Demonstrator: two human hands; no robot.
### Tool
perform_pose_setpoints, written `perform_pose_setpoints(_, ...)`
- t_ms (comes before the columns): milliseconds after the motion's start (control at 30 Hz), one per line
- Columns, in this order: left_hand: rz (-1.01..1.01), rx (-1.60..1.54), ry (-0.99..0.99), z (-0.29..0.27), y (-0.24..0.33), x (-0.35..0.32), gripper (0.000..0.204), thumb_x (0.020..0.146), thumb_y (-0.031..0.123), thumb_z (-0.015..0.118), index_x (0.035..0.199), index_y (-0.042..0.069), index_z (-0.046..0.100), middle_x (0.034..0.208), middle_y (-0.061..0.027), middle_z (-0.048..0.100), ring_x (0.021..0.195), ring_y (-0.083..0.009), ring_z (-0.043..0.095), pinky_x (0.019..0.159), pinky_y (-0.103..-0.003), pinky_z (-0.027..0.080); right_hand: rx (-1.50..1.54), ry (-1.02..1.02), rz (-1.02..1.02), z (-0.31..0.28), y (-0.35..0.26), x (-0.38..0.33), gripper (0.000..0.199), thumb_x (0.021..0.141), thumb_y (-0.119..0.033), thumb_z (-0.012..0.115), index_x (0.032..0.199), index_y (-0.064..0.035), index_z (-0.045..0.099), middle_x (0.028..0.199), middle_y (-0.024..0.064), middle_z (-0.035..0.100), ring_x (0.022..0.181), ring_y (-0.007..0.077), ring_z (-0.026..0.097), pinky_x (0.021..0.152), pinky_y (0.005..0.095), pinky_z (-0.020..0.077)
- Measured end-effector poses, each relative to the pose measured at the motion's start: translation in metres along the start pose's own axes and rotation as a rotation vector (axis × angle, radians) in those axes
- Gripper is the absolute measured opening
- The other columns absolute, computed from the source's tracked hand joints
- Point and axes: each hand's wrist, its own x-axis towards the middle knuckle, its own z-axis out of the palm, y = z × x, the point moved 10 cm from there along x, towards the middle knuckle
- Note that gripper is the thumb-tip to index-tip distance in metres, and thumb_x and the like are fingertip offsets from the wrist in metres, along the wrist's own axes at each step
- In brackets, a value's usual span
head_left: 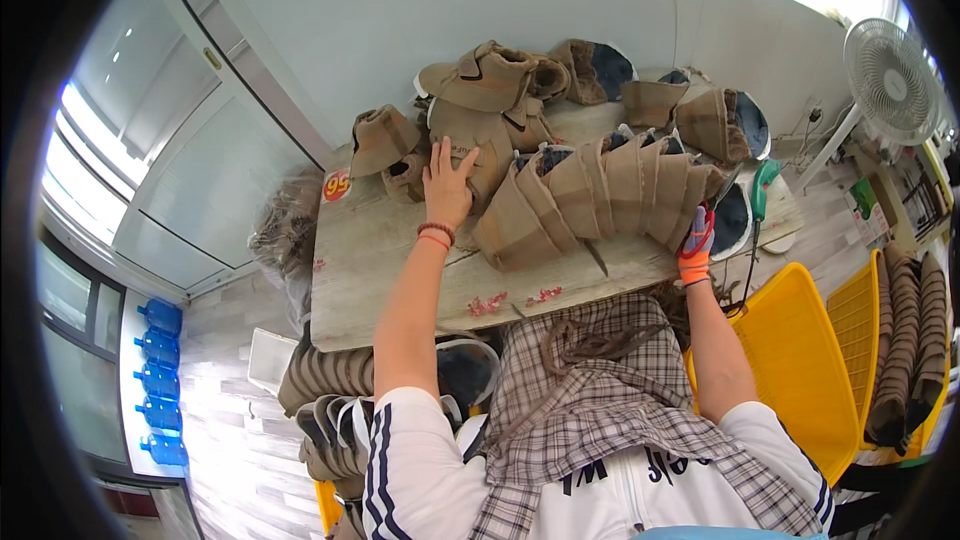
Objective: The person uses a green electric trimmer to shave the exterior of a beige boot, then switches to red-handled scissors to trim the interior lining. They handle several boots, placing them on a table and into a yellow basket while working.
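My left hand point(448, 183) lies with fingers spread on a pile of brown caps point(480, 80) at the back of the table. Just right of it, a nested row of brown caps point(590, 195) slants across the tabletop. At that row's right end is my right hand point(695, 250), in a grey-and-orange glove. Its fingers are closed round red-handled scissors point(710, 230), whose blades are mostly hidden. A dark brim with a pale edge point(735, 220) shows beside this hand. Next to it stands a green tool point(764, 185) with a black cord.
The worn wooden table point(390, 280) meets a white wall. Yellow chairs or baskets point(800, 360) stand at the right, one holding stacked caps point(905, 340). More caps point(335, 370) are below the table's left front. A white fan point(893, 83) stands back right; blue water bottles point(160, 380) line the left.
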Motion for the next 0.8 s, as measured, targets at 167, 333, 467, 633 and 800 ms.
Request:
perform_pose_setpoints(167,-0.02,-0.415,0.19,-0.048,-0.068,0.006,0.048,0.08,-0.001,0.043,0.125,0.015,0.052,0.128,-0.0132,0.049,0.125,-0.0283,0.04,0.103,-0.039,0.034,0.009,-0.091,0.099,0.013,0.009,0.005,0.031,0.092,-0.034,0.054,0.107,-0.0061,0.054,0.096,0.0052,0.058,0.086,0.0146,0.054,0.075,0.0298,0.0446)
perform_pose_setpoints(333,-0.315,-1.297,0.127,-0.118,-0.129,-0.075,0.036,0.093,0.01,0.04,0.129,0.005,0.045,0.128,-0.0077,0.05,0.119,-0.0185,0.045,0.102,-0.034,0.034,0.302,-0.126,0.307,0.017,0.03,0.013,0.034,0.088,-0.031,0.059,0.111,-0.0076,0.053,0.101,0.0061,0.061,0.087,0.0193,0.06,0.076,0.034,0.0503)
perform_pose_setpoints(467,-0.168,-0.608,0.133,-0.199,-0.102,-0.151,0.042,0.093,0.02,0.049,0.132,0.005,0.041,0.129,-0.0084,0.049,0.114,-0.0213,0.049,0.099,-0.034,0.038,-0.064,0.045,0.322,-0.013,0.023,0.018,0.032,0.085,-0.041,0.063,0.087,-0.0092,0.061,0.062,-0.0028,0.051,0.051,0.0084,0.043,0.046,0.0248,0.0355)
perform_pose_setpoints(633,-0.95,-1.642,0.255,-0.167,-0.047,-0.238,0.053,0.088,0.029,0.06,0.131,0.007,0.039,0.129,-0.0066,0.047,0.113,-0.0227,0.049,0.094,-0.038,0.044,0.783,-0.232,0.696,0.008,0.001,-0.009,0.025,0.087,-0.034,0.062,0.102,-0.0144,0.061,0.058,-0.0028,0.046,0.044,0.0072,0.038,0.04,0.0224,0.0269)
perform_pose_setpoints(800,-1.069,-1.86,0.106,-0.126,0.019,-0.262,0.051,0.088,0.032,0.06,0.129,0.01,0.041,0.127,-0.0059,0.049,0.112,-0.0227,0.05,0.093,-0.04,0.045,0.119,-0.141,0.313,-0.054,-0.037,-0.017,0.024,0.091,-0.027,0.056,0.108,-0.0108,0.058,0.082,0.0002,0.059,0.055,0.0069,0.047,0.047,0.0206,0.0339)
